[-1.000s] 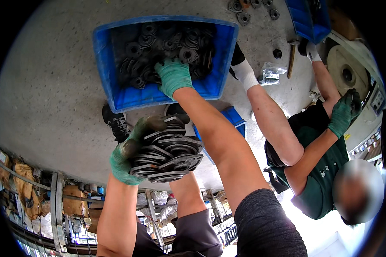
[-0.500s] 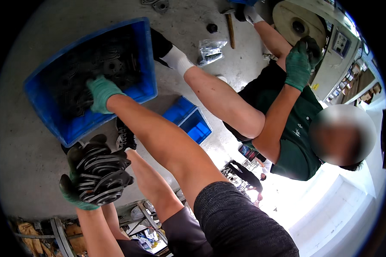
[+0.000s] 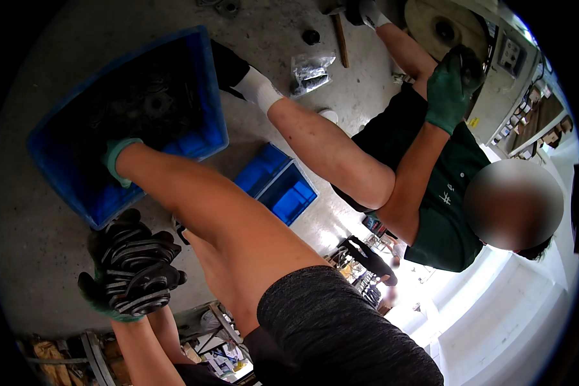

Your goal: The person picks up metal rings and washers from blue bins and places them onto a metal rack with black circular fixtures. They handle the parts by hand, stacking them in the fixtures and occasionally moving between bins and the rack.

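Observation:
My left hand [image 3: 94, 297], in a green glove, is closed around a stack of dark, flanged metal parts [image 3: 141, 267] at the lower left, beside the large bin's near edge. My right hand [image 3: 118, 162], also green-gloved, reaches down inside the large blue bin [image 3: 217, 96]. Only the cuff and back of that glove show clearly; its fingers are lost in the dark of the bin. More dark metal parts [image 3: 156, 103] of a similar kind lie in the bin, several with a round hole.
A smaller blue bin [image 3: 288, 190] stands right of the large one. A seated co-worker [image 3: 444, 193] at right holds a dark part near a big round disc [image 3: 445, 29]. On the floor lie a clear plastic bag [image 3: 312, 72], a hammer [image 3: 341, 42] and a black ring-shaped piece [image 3: 311, 36].
My right hand has moved left and deeper into the bin, its fingers passing out of sight. My left hand, still gripping the stack, appears slightly lower and further left. The whole view has shifted a little.

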### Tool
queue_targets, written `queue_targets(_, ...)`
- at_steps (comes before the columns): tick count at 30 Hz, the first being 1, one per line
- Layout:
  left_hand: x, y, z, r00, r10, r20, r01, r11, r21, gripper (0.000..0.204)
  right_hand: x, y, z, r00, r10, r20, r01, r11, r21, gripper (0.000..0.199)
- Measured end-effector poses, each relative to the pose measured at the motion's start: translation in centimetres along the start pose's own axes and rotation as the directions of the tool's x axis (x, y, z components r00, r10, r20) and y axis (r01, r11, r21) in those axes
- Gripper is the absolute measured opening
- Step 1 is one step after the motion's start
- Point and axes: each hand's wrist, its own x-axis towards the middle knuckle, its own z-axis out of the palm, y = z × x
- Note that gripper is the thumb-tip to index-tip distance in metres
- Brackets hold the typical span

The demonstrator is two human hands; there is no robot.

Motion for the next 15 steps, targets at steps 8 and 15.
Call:
queue_targets(8, 0.5, 1.7, -4.3, 0.944, -0.143, 0.297, 0.194, 0.969, -0.150, 0.055, 1.9, -0.1, 1.0, 0.990, 0.105, 0.092, -0.103, 0.994, -0.030, 0.082)
queue_targets(15, 0.7, 1.0, -2.7, 0.958, -0.118, 0.260, 0.181, 0.956, -0.232, 0.040, -4.6, -0.7, -3.0, 0.996, 0.092, 0.001, -0.091, 0.985, -0.143, 0.082)
